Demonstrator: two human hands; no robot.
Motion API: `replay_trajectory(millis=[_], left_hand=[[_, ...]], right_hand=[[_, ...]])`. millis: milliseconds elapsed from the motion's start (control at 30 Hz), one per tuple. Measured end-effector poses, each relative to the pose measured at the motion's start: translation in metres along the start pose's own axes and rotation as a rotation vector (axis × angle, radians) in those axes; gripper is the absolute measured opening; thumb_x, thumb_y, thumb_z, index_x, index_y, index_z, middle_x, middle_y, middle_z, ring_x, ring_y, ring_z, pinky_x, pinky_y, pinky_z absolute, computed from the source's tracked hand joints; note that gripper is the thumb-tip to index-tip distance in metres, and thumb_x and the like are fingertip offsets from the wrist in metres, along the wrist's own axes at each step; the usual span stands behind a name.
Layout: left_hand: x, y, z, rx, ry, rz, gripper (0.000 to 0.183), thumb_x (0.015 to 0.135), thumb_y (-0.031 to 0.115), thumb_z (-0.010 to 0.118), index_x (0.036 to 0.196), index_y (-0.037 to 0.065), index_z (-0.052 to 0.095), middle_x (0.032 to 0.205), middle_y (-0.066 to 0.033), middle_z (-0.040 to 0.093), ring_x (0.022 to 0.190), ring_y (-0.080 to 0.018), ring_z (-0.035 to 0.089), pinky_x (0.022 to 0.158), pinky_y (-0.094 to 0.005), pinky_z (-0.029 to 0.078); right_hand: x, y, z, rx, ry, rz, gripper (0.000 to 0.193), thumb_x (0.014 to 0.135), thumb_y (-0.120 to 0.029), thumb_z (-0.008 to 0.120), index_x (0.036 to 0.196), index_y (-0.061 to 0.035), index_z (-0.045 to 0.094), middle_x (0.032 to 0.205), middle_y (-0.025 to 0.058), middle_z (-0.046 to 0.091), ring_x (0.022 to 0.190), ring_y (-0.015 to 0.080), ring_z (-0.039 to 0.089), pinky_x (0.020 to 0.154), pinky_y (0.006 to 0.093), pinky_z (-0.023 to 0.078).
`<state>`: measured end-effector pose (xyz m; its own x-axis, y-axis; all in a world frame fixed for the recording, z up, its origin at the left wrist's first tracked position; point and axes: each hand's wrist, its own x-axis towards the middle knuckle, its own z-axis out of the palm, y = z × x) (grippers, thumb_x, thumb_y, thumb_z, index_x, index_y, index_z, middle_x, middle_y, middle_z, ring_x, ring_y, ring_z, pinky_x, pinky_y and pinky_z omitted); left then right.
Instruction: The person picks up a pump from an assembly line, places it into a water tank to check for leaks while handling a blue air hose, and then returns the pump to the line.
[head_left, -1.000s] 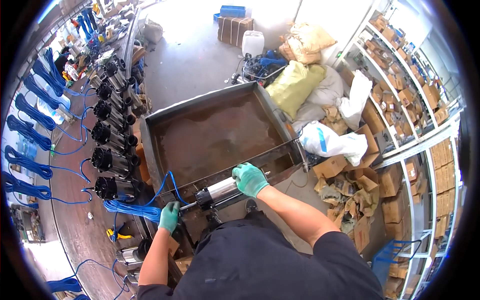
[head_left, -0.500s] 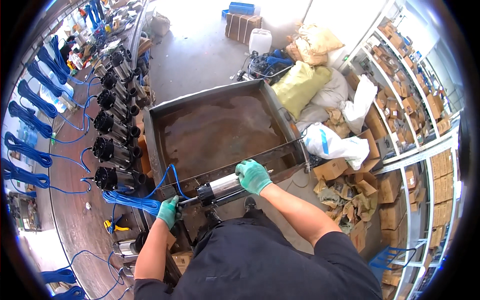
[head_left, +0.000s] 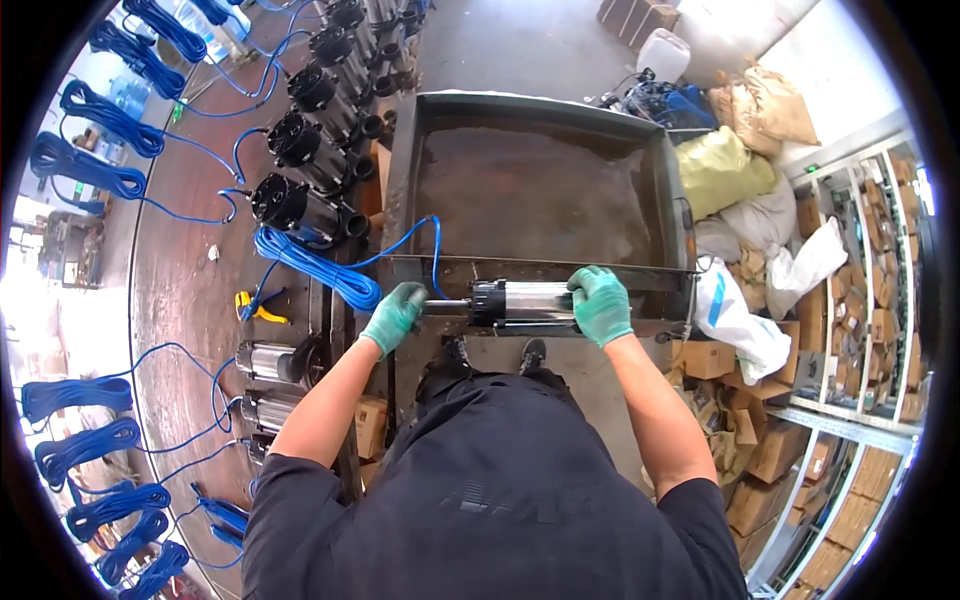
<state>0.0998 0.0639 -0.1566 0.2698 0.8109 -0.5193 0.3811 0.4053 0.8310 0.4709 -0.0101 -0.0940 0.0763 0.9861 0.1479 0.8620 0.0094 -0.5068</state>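
Observation:
In front of me a submersible pump (head_left: 525, 300), a silver cylinder with a black collar, lies level along the near edge of a metal tank (head_left: 403, 180) of brownish water. My right hand (head_left: 602, 306), in a green glove, is closed around the cylinder's right end. A thin metal rod (head_left: 448, 302) juts from the pump's black end, and my green-gloved left hand (head_left: 397, 316) is wrapped round its far tip. A blue cable bundle (head_left: 318, 270) rests just beyond my left hand; its loose end loops over the tank's near edge toward the pump.
Several similar pumps (head_left: 305, 150) with coiled blue cables stand along the bench (head_left: 175, 255) at left. Yellow-handled pliers (head_left: 262, 307) lie there, above more pumps (head_left: 275, 362) on their sides. Sacks (head_left: 735, 170), cartons (head_left: 703, 358) and shelving (head_left: 850, 410) line the right side.
The view has turned, shifting the tank and bench right and up. The pump, tilted up to the right before, now appears level. Both hands keep their hold.

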Motion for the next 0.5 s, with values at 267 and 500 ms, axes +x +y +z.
replay_trajectory(millis=[267, 500], left_hand=[[0.001, 0.010, -0.016, -0.089, -0.145, -0.187, 0.032, 0.104, 0.034, 0.062, 0.112, 0.005, 0.072, 0.091, -0.0037, 0.067, 0.070, -0.0131, 0.063, 0.060, -0.0282, 0.053], [0.000, -0.025, 0.005, 0.215, 0.079, 0.685, 0.040, 0.100, 0.025, 0.066, 0.135, 0.007, 0.059, 0.111, -0.0102, 0.070, 0.092, -0.0201, 0.067, 0.080, -0.0325, 0.057]], right_hand=[[0.001, -0.002, 0.000, 0.016, 0.006, 0.004, 0.010, 0.076, -0.001, 0.065, 0.082, -0.0081, 0.068, 0.089, 0.0110, 0.068, 0.090, 0.0340, 0.063, 0.082, 0.0452, 0.053], [0.000, 0.000, -0.003, 0.006, -0.006, 0.029, 0.010, 0.076, -0.001, 0.065, 0.082, -0.0084, 0.069, 0.089, 0.0112, 0.069, 0.090, 0.0343, 0.064, 0.081, 0.0450, 0.053]])
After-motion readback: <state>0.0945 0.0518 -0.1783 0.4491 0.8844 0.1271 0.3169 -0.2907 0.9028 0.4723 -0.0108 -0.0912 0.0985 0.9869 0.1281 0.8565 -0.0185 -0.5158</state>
